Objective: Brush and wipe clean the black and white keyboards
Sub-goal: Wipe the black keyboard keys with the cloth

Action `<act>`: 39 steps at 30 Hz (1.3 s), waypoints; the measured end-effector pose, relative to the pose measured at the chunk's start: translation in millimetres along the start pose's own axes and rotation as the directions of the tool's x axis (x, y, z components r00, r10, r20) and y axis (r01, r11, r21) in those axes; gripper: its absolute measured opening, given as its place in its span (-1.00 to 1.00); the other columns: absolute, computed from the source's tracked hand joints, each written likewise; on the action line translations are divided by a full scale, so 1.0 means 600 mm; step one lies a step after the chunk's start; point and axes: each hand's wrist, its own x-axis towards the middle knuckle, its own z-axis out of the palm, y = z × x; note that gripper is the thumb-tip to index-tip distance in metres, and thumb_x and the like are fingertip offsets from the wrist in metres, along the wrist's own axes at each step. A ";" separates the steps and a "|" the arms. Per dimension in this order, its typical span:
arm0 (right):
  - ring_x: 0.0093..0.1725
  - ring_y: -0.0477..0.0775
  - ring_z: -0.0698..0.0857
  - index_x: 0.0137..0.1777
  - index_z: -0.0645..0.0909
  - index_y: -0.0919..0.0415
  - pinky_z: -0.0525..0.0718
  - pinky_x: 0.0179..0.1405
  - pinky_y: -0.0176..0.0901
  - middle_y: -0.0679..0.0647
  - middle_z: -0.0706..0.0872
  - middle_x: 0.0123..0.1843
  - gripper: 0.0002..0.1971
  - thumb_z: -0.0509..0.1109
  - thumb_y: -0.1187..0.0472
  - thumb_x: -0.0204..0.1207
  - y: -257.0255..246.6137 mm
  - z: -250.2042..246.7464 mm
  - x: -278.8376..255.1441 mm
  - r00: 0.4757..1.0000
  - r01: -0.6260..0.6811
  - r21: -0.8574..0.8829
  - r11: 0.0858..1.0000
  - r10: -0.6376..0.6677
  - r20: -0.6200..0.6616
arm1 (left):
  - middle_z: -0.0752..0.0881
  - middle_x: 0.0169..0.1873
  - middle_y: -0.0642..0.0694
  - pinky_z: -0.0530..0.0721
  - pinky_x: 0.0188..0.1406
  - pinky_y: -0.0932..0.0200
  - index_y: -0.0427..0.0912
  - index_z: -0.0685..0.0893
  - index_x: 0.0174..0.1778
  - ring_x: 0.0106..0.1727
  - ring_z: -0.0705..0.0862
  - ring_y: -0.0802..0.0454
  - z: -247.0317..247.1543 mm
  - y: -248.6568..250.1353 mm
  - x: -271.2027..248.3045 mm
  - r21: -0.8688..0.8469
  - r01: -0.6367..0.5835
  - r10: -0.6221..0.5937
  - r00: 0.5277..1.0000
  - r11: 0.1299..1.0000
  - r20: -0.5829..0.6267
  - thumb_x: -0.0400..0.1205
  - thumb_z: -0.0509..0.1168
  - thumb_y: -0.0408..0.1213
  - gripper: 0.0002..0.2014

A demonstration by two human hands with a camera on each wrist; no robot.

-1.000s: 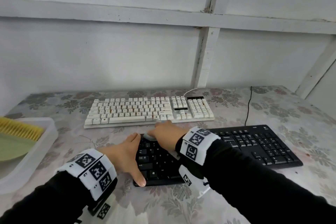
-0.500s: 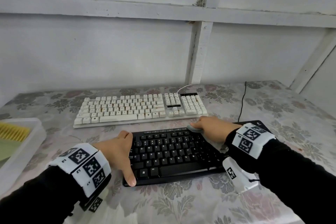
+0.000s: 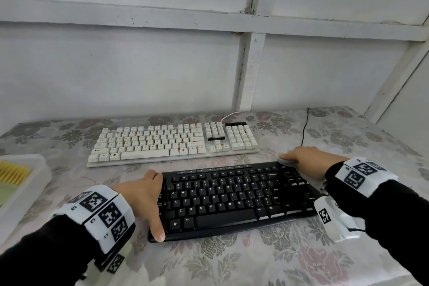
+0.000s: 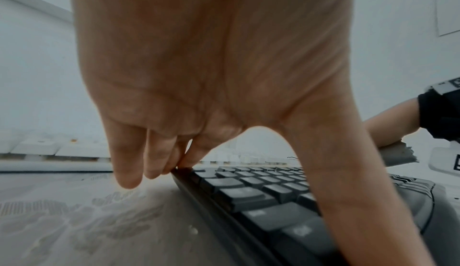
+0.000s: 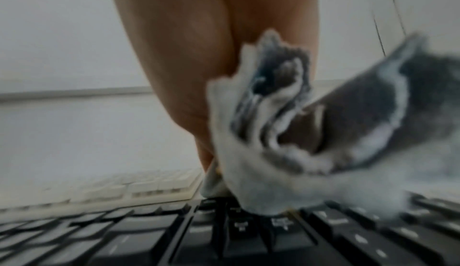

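Note:
The black keyboard (image 3: 232, 197) lies near me on the floral table; the white keyboard (image 3: 162, 144) lies behind it. My left hand (image 3: 151, 204) braces the black keyboard's left end, thumb on the front corner and fingers (image 4: 127, 172) at the back corner. My right hand (image 3: 301, 158) holds a grey cloth (image 3: 286, 162) on the keyboard's far right corner, above the number pad. In the right wrist view the cloth (image 5: 286, 172) bunches under the palm on the black keys (image 5: 149, 240). That view is blurred.
A white tray (image 3: 34, 183) at the left edge holds a yellow brush (image 3: 12, 173) and something green. A black cable (image 3: 305, 127) runs back to the wall on the right. The white wall stands close behind the keyboards.
My right hand has slid the cloth along the black keyboard's top row from its left end to its right end. The left hand has stayed at the left end.

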 end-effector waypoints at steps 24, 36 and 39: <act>0.46 0.22 0.47 0.42 0.55 0.08 0.40 0.45 -0.07 0.19 0.56 0.45 -0.61 0.08 0.34 0.70 0.077 0.025 0.000 0.989 -0.016 0.086 0.996 0.029 -0.147 | 0.15 0.28 0.13 0.44 0.43 -0.05 -0.04 0.12 0.48 0.41 0.30 0.03 0.000 0.006 -0.009 -0.014 0.009 -0.009 1.000 1.000 -0.014 -0.13 0.57 0.19 0.26; 0.44 0.21 0.50 0.39 0.51 0.30 0.44 0.41 -0.05 0.26 0.56 0.43 -0.67 0.16 0.37 0.65 0.074 0.004 0.002 0.990 -0.082 -0.039 0.996 0.076 -0.120 | 0.05 0.44 0.11 0.32 0.52 -0.03 -0.06 -0.01 0.57 0.50 0.20 0.03 0.003 0.008 -0.020 -0.099 -0.022 0.019 0.999 0.995 -0.033 0.18 0.65 -0.06 0.18; 0.42 0.22 0.49 0.38 0.55 0.17 0.40 0.41 -0.08 0.20 0.55 0.40 -0.67 0.11 0.23 0.70 0.072 0.020 -0.003 0.994 -0.026 -0.082 0.996 0.017 -0.106 | 0.06 0.40 0.12 0.31 0.52 -0.01 -0.04 0.01 0.56 0.48 0.20 0.04 0.003 0.009 -0.020 -0.115 -0.033 0.031 0.999 0.993 -0.023 0.19 0.65 -0.08 0.15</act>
